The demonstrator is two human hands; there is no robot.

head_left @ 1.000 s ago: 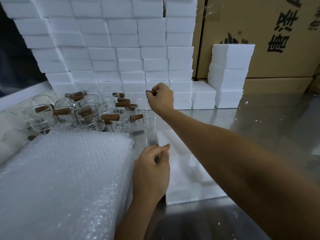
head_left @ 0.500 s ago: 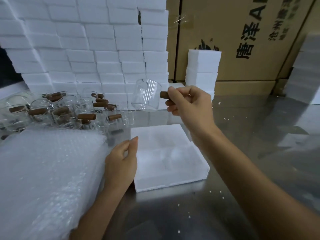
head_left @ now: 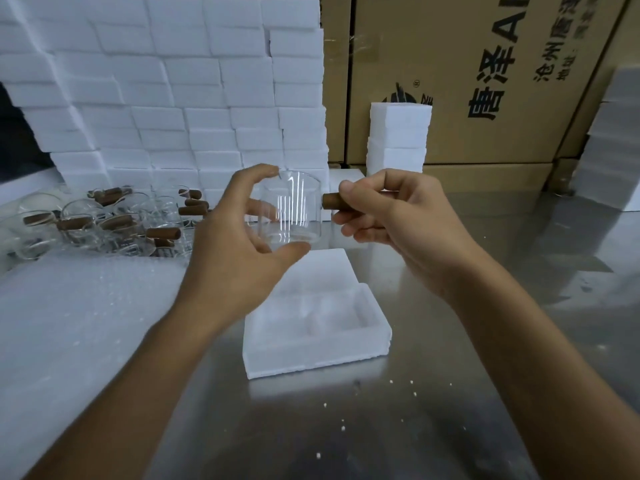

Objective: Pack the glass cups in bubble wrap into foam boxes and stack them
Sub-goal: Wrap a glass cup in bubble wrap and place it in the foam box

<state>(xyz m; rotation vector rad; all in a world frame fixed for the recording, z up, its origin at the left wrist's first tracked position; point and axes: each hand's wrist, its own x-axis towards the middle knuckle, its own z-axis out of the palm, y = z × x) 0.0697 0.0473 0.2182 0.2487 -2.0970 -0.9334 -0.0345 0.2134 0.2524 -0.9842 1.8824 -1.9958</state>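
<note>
A clear glass cup [head_left: 294, 211] with a brown wooden handle hangs in the air above the open foam box [head_left: 313, 327]. My right hand [head_left: 391, 220] pinches the handle from the right. My left hand [head_left: 239, 244] curves round the cup's body, forefinger on the rim and thumb under the base. The foam box lies on the steel table with moulded hollows facing up, nothing in them. A stack of bubble wrap [head_left: 79, 327] lies at the left. Several more glass cups [head_left: 104, 223] with wooden handles stand behind it.
A wall of stacked white foam boxes [head_left: 173, 91] fills the back left. A short foam stack [head_left: 398, 136] stands at the back centre before brown cartons [head_left: 485, 81]. More foam [head_left: 613, 143] rises at the right edge. Foam crumbs dot the steel table [head_left: 381, 410].
My right hand has brought the cup from the cluster to above the foam box. My left hand left the bubble wrap's edge and rose to cup the glass.
</note>
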